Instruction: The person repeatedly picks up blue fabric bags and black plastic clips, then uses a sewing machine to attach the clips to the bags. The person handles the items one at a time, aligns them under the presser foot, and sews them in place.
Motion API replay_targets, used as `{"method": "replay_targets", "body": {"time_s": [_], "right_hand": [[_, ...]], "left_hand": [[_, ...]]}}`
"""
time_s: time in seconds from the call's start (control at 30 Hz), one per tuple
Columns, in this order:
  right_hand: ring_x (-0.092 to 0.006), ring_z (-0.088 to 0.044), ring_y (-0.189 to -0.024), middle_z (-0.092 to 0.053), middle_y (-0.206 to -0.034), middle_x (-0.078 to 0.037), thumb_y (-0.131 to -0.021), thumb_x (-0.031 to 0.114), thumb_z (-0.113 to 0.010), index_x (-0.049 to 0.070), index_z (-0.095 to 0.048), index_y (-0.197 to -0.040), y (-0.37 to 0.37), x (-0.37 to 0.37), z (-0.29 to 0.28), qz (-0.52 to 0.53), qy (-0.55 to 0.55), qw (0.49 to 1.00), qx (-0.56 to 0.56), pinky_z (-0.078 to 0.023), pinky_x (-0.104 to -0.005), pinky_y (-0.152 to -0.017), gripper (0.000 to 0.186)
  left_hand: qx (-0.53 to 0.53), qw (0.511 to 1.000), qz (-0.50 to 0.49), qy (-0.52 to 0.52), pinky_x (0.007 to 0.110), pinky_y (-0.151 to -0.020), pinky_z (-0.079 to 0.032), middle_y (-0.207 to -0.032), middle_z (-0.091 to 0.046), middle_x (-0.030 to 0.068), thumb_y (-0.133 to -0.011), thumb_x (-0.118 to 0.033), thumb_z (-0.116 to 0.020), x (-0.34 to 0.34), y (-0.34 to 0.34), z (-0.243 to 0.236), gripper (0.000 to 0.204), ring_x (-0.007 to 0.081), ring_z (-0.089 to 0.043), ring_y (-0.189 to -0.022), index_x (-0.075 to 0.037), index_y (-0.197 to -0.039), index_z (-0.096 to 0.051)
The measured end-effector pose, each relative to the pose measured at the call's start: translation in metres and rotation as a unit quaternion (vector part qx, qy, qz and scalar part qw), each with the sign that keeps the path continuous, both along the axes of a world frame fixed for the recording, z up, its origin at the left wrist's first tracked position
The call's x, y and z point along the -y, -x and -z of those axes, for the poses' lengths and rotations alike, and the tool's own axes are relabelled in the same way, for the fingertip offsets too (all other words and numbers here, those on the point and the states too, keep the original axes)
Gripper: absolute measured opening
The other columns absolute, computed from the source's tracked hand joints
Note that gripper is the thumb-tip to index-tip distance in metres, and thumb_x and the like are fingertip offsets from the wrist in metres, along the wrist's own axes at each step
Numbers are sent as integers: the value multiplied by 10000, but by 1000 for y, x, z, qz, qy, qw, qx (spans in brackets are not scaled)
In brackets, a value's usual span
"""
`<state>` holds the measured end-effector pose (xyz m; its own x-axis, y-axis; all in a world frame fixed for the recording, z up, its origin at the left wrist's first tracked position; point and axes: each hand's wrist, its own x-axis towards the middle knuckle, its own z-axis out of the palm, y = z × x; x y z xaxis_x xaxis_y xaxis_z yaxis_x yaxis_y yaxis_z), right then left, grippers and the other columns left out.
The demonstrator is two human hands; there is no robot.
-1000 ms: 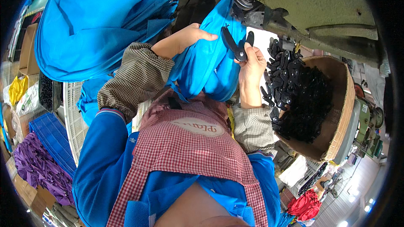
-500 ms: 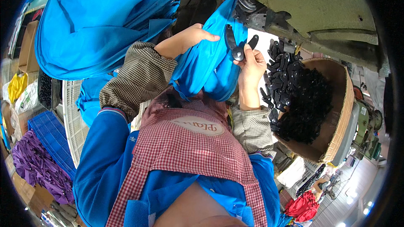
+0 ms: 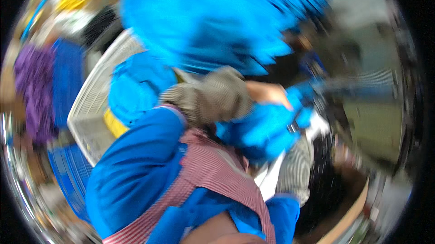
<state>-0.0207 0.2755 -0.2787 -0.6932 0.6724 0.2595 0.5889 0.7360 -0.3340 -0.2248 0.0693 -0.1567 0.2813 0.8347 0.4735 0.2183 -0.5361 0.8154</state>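
Motion smears the whole head view. My left hand [image 3: 271, 93] reaches across to the right and is closed on a bunched piece of blue fabric [image 3: 260, 131] in front of me, though its separate fingers are blurred. The right forearm, in a striped sleeve cover [image 3: 293, 169], points up to the fabric's right side. My right hand is too smeared to make out. A small dark piece [image 3: 293, 127] shows against the fabric near that sleeve's end; its kind is unclear.
A large stack of blue fabric [image 3: 204, 22] lies ahead. To the left stand a pale basket [image 3: 84, 122] with more blue fabric, blue crates [image 3: 68, 83] and a purple fabric bundle [image 3: 36, 92]. A cardboard box [image 3: 349, 217] and an olive machine panel [image 3: 376, 124] are at right.
The view has swung left, so the surroundings have shifted rightward and blurred. The black hinged plastic piece, earlier pinched in my right hand, no longer shows clearly. My left hand stays at the blue fabric.
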Motion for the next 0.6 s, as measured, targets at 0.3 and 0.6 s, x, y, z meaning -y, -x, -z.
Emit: {"method": "replay_targets", "body": {"time_s": [0.3,0.6], "right_hand": [[-115,-487,-564,-555,-686,-23,-851,244,-540,12,-578,-911,13,58,-70,106,552,716,-415,-413,-253,-516,243],[-111,-462,-658,-523,-819,-48,-841,170,-536,21,-542,-1031,14,95,-159,-30,486,836,-254,-379,-221,-577,242]], "left_hand": [[481,814,-134,295,381,-880,-394,-1091,-567,156,-669,-308,-709,64,-36,-23,638,274,-540,-986,35,-1160,-490],[392,810,-241,363,407,-872,-367,-1158,-521,151,-642,-271,-717,78,-43,-12,586,301,-464,-1068,3,-1122,-525]]}}
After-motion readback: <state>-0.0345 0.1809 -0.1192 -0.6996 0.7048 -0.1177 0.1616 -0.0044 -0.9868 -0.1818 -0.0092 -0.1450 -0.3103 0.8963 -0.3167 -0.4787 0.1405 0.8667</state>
